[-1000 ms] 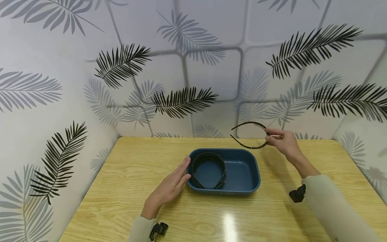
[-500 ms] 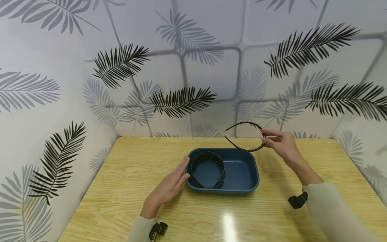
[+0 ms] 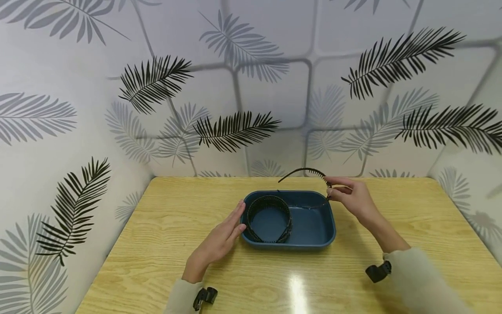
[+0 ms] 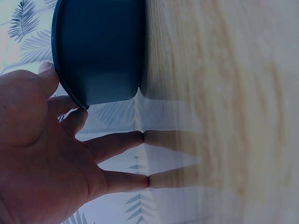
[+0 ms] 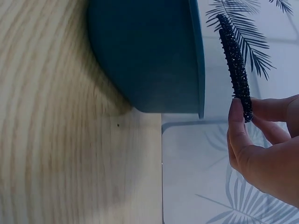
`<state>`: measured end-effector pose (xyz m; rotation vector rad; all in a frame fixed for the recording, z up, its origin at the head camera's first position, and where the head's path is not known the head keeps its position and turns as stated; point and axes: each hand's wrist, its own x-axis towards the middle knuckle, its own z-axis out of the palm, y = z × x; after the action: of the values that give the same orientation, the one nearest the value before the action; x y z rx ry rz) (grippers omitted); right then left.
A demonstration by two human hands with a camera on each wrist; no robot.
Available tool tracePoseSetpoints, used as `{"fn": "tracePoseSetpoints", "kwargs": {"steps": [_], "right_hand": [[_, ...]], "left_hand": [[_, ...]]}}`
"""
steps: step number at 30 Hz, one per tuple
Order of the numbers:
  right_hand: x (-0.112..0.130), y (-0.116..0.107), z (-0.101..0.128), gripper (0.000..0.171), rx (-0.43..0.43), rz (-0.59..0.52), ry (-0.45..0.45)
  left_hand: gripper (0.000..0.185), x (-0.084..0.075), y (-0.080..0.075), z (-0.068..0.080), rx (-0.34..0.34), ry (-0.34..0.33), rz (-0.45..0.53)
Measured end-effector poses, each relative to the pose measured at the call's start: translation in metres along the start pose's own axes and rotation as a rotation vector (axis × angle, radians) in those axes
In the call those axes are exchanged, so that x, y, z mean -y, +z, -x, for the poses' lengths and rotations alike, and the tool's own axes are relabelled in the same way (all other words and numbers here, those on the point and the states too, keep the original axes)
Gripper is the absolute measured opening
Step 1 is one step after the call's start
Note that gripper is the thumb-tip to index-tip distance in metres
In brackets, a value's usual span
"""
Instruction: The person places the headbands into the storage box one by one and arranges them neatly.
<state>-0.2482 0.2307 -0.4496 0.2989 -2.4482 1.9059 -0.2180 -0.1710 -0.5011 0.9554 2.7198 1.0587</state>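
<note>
A black toothed headband, its outer face covered in glittering beads in the right wrist view, is pinched between the thumb and fingers of my right hand. It is over the back right of a dark blue rectangular tub, and its lower arm overlaps the tub's inside in the head view. More black headbands stand nested as a ring in the tub's left half. My left hand lies along the tub's left end with straight fingers. Thumb and nearest fingers touch the rim; two other fingertips reach down to the table.
The tub stands on a light wood-grain table near its back edge. Behind and beside the table are pale walls with a feather pattern. Each wrist carries a small black camera mount.
My right hand has moved left and slightly down with the headband, from beyond the tub's right end to over the tub. The left hand stays at the rim.
</note>
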Motion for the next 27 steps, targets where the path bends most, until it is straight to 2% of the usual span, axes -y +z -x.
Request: {"fn": "tracePoseSetpoints", "kwargs": {"steps": [9,27], "right_hand": [[-0.003,0.021,0.003,0.043,0.039,0.025,-0.006],[-0.006,0.058,-0.004,0.039,0.188,0.015,-0.067]], "left_hand": [[0.060,0.000,0.000,-0.001,-0.002,0.004,0.002],[0.059,0.000,0.001,0.000,-0.024,0.018,-0.009]]}}
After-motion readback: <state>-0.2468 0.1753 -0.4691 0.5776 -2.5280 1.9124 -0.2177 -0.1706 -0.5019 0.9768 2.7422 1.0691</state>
